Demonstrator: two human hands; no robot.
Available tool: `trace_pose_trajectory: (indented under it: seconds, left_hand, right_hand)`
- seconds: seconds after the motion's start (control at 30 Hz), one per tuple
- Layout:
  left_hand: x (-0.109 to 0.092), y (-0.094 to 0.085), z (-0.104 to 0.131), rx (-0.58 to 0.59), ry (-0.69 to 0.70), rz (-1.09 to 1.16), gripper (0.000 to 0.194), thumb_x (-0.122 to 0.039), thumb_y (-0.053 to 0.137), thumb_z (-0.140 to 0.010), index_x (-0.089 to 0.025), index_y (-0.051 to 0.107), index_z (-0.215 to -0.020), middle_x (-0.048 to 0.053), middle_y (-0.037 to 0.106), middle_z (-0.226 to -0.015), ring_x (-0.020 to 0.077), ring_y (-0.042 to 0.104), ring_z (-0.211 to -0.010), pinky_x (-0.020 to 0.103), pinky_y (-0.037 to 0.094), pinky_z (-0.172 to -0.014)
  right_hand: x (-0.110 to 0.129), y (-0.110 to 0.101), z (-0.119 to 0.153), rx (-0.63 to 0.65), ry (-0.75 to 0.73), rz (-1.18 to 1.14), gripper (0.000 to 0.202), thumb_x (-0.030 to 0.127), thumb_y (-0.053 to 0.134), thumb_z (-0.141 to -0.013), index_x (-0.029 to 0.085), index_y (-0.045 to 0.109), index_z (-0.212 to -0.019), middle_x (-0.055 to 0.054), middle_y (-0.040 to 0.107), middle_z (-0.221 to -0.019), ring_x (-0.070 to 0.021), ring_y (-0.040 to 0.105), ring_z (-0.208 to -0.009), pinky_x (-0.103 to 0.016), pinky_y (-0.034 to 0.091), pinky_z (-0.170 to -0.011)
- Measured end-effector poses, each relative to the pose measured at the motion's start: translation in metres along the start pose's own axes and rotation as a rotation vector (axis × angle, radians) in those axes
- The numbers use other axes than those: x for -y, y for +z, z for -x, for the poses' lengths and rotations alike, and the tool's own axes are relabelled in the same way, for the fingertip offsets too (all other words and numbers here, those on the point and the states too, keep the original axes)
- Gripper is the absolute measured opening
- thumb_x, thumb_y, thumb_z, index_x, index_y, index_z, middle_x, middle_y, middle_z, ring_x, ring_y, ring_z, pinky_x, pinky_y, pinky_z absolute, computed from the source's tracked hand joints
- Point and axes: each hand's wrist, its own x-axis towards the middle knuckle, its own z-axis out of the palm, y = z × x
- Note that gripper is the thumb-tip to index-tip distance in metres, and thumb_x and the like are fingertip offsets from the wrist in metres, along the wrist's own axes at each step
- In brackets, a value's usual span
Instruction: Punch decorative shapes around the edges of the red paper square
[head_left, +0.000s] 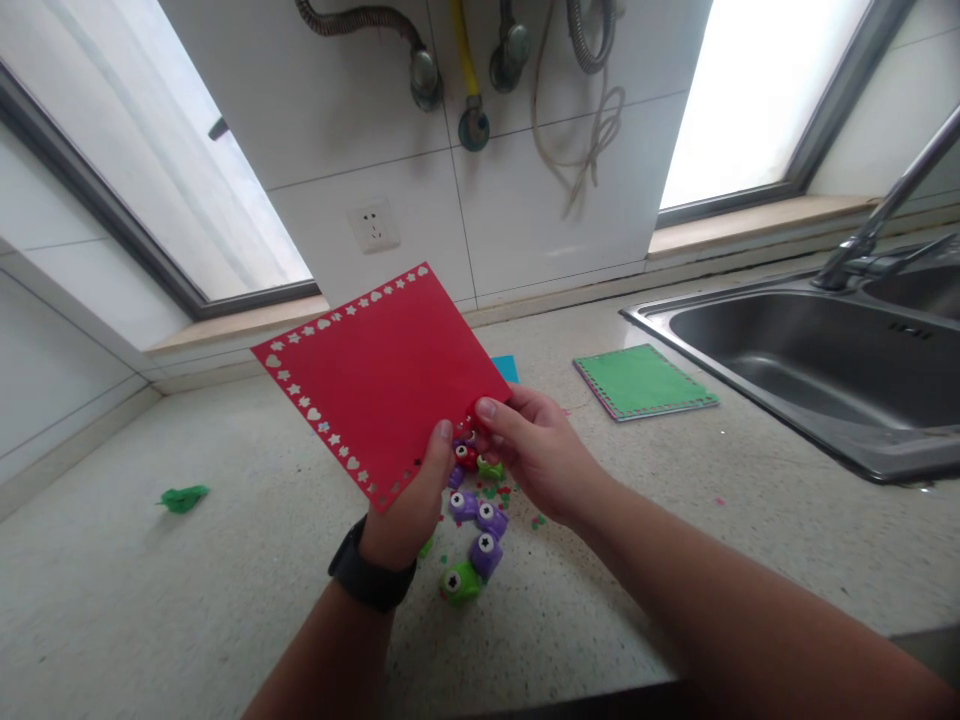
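Both hands hold up a square red sheet of paper (382, 375), tilted above the counter. Small hearts, stars and flower shapes are cut through it along the edges that show. My left hand (420, 500) grips the lower edge, thumb on top and fingers hidden behind. At the right corner, my right hand (540, 450) pinches the sheet between thumb and fingers. Below lie several craft punches, among them a purple punch (486, 552), a green punch (459, 582) and a red punch (465, 457). Tiny red and green paper bits (495, 492) are scattered around them.
A stack of punched sheets with a green one (645, 380) on top lies to the right, near the steel sink (750, 345). Behind the red sheet, blue paper (505, 368) peeks out. Some crumpled green material (182, 498) rests on the counter (247, 600) at left.
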Motion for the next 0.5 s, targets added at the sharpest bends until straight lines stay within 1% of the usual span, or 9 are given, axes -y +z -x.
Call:
trace_pose_trajectory:
  seconds: [0.07,0.13,0.33,0.4,0.5]
  left_hand:
    - [0.002,-0.0005,0.0004,0.006,0.062,-0.109,0.018,-0.027,0.071,-0.085,-0.024,0.071,-0.067,0.005,0.073,-0.088,0.0271,0.064,-0.105,0.044,0.029,-0.118]
    - [0.0036,-0.0007,0.0008,0.01,0.103,-0.158,0.018,-0.029,0.069,-0.086,-0.025,0.071,-0.069,0.006,0.074,-0.091,0.0277,0.064,-0.105,0.046,0.031,-0.117]
    - [0.005,-0.0007,0.0011,0.0,0.134,-0.197,0.02,-0.032,0.069,-0.087,-0.025,0.069,-0.068,0.005,0.074,-0.085,0.0275,0.066,-0.104,0.046,0.035,-0.115]
    - [0.0046,-0.001,0.0014,0.023,0.142,-0.217,0.026,-0.033,0.067,-0.088,-0.025,0.065,-0.063,0.005,0.073,-0.08,0.0272,0.067,-0.1,0.046,0.036,-0.114]
    - [0.0038,-0.0016,0.0019,0.03,0.188,-0.336,0.029,-0.034,0.061,-0.09,-0.025,0.061,-0.063,0.005,0.072,-0.081,0.0258,0.068,-0.095,0.046,0.039,-0.113]
  right_hand:
    - [-0.0002,-0.0001,0.0,-0.002,-0.004,0.015,0.034,0.047,0.083,-0.077,0.019,0.064,-0.085,0.002,0.061,-0.069,-0.0088,0.05,-0.054,-0.024,0.039,-0.05]
    - [-0.0001,0.0002,0.0002,-0.005,-0.005,0.029,0.035,0.047,0.083,-0.076,0.02,0.064,-0.085,0.003,0.06,-0.068,-0.009,0.05,-0.054,-0.024,0.04,-0.051]
    - [0.0009,0.001,0.0007,-0.002,-0.013,0.047,0.034,0.047,0.083,-0.077,0.02,0.064,-0.085,0.003,0.06,-0.067,-0.0084,0.049,-0.053,-0.024,0.04,-0.051]
    - [0.0011,0.0009,0.0006,0.003,-0.02,0.046,0.033,0.046,0.082,-0.078,0.019,0.064,-0.085,0.003,0.06,-0.067,-0.0083,0.049,-0.053,-0.023,0.038,-0.05]
    - [0.0011,0.0006,0.0004,0.014,-0.023,0.034,0.032,0.045,0.082,-0.078,0.018,0.063,-0.083,0.003,0.061,-0.067,-0.0082,0.049,-0.053,-0.022,0.037,-0.049]
